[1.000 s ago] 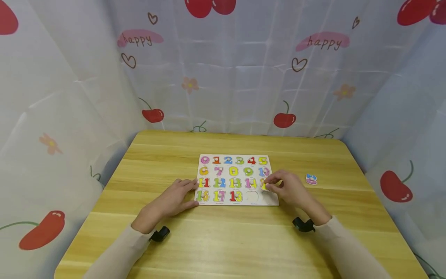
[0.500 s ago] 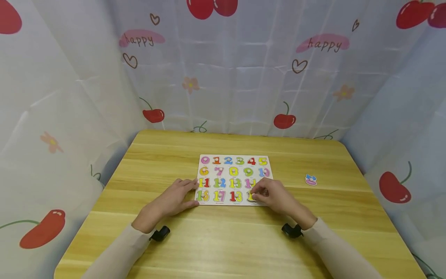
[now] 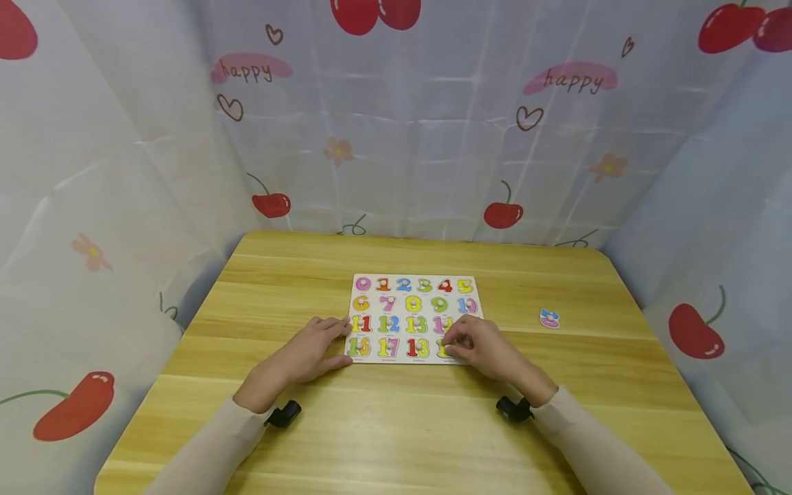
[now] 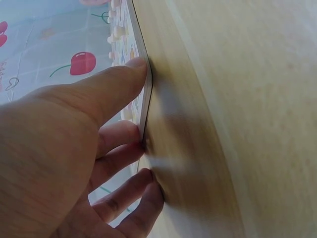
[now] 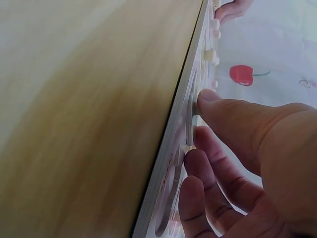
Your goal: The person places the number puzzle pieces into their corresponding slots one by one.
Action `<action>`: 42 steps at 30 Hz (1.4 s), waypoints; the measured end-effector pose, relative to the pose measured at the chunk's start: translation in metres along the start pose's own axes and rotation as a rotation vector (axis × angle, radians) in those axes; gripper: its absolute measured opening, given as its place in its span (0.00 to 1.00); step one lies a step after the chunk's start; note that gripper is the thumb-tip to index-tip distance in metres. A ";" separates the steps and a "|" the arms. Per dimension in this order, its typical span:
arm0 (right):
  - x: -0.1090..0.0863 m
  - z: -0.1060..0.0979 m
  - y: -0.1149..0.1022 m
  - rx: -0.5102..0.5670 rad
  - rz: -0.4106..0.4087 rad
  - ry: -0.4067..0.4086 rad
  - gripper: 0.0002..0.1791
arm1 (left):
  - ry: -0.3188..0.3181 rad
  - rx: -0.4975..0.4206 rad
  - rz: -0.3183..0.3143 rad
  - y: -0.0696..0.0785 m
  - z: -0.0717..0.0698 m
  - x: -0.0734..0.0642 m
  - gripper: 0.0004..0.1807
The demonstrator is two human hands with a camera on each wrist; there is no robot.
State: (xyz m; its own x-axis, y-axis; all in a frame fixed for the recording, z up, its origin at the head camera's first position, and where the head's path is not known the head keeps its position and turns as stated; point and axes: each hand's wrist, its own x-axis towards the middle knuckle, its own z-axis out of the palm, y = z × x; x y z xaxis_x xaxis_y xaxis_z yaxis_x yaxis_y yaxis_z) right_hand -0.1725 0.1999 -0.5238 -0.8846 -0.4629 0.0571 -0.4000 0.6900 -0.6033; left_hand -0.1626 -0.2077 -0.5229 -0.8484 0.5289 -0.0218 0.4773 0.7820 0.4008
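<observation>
A white number puzzle board (image 3: 396, 361) lies flat on the table, most of its recesses filled with colourful knobbed number pieces. My left hand (image 3: 306, 354) holds its near left corner. In the left wrist view, the thumb (image 4: 116, 84) rests on the corner and the bent fingers meet the side edge. Over the bottom row, fourth recess, my right hand (image 3: 489, 350) pinches a mostly hidden yellow number piece (image 3: 441, 349) between thumb and fingers. The right wrist view shows that piece (image 5: 191, 116) at its recess, with a bare recess (image 5: 168, 203) beside it.
A loose blue and pink number piece (image 3: 549, 317) lies on the wooden table (image 3: 396, 433), right of the board. A curtain (image 3: 396, 137) printed with cherries surrounds the table's back and sides. Black wrist cameras (image 3: 284, 414) sit by both cuffs.
My right hand has moved left and nearer with the yellow piece, from the board's right edge to the bottom row's fourth recess. My left hand has stayed at the corner.
</observation>
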 end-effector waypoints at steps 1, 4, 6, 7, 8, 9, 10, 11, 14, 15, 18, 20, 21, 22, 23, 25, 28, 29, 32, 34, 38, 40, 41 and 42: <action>0.000 0.000 0.000 -0.002 0.001 -0.003 0.01 | 0.000 0.001 0.000 0.000 0.000 0.000 0.39; 0.002 0.002 -0.002 -0.001 0.009 -0.013 0.02 | -0.001 0.004 -0.003 -0.002 0.001 0.000 0.39; 0.002 0.004 -0.002 0.003 0.017 -0.014 0.03 | 0.000 0.008 -0.003 -0.002 0.001 -0.001 0.39; 0.002 0.004 -0.002 0.004 0.021 -0.014 0.03 | 0.000 0.009 -0.005 -0.003 0.001 -0.001 0.39; 0.003 0.005 -0.002 0.004 0.024 -0.013 0.03 | -0.001 0.009 -0.008 -0.003 0.000 -0.001 0.39; 0.003 0.006 -0.002 0.006 0.027 -0.011 0.04 | -0.001 0.011 -0.008 -0.003 0.000 -0.001 0.39; 0.003 0.007 -0.001 0.008 0.029 -0.009 0.03 | 0.000 0.011 -0.009 -0.003 0.000 -0.001 0.39; 0.002 0.007 -0.001 0.008 0.034 -0.007 0.04 | -0.001 0.011 -0.009 -0.003 0.001 -0.001 0.39; 0.002 0.008 -0.001 0.010 0.041 -0.003 0.04 | -0.002 0.009 -0.006 -0.003 0.001 -0.001 0.39; 0.001 0.008 -0.001 0.012 0.041 -0.002 0.04 | -0.002 0.007 -0.005 -0.003 0.001 -0.001 0.39; 0.001 0.007 -0.001 0.014 0.036 0.007 0.04 | -0.001 0.003 -0.002 -0.003 0.001 -0.001 0.39; 0.000 0.007 -0.001 0.017 0.030 0.027 0.04 | -0.001 0.000 -0.003 -0.003 0.001 -0.001 0.39; -0.001 0.006 0.000 0.018 0.025 0.043 0.05 | -0.001 0.002 -0.002 -0.003 0.001 -0.001 0.39; -0.002 0.005 0.001 0.018 0.016 0.062 0.05 | -0.002 0.002 -0.003 -0.003 0.001 -0.001 0.39; -0.003 0.003 0.002 0.013 0.009 0.084 0.06 | -0.003 0.003 -0.003 -0.003 0.001 -0.001 0.39; -0.005 -0.001 0.005 -0.002 -0.006 0.133 0.06 | -0.003 0.002 -0.003 -0.003 0.001 -0.001 0.40; -0.008 -0.010 0.013 -0.032 -0.017 0.197 0.08 | 0.001 0.002 0.000 -0.002 0.000 -0.001 0.40; -0.009 -0.013 0.016 -0.042 -0.008 0.215 0.08 | 0.002 0.003 0.002 -0.002 0.000 -0.001 0.40; -0.014 -0.025 0.027 -0.063 0.025 0.260 0.10 | 0.000 0.003 0.002 -0.002 0.000 -0.001 0.40; -0.019 -0.034 0.035 -0.076 0.048 0.290 0.11 | -0.001 0.001 0.000 -0.002 0.000 -0.001 0.40; -0.030 -0.053 0.057 -0.109 0.090 0.347 0.14 | 0.003 -0.004 0.002 -0.002 0.001 -0.001 0.41; -0.037 -0.062 0.069 -0.110 0.122 0.362 0.15 | 0.005 -0.003 0.003 -0.003 0.002 0.000 0.41; -0.040 -0.066 0.075 -0.114 0.139 0.369 0.16 | 0.005 -0.003 0.003 -0.003 0.002 0.000 0.41; -0.043 -0.070 0.082 -0.115 0.156 0.372 0.18 | 0.004 -0.005 0.002 -0.003 0.002 0.000 0.41</action>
State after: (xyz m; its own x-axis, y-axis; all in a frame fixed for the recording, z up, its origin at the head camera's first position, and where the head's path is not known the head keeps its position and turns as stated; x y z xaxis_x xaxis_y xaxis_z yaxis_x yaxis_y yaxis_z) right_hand -0.1842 0.3152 -0.5196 -0.9545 -0.1304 0.2682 -0.2603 0.8033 -0.5357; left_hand -0.1637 -0.2095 -0.5261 -0.8486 0.5288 -0.0171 0.4775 0.7794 0.4056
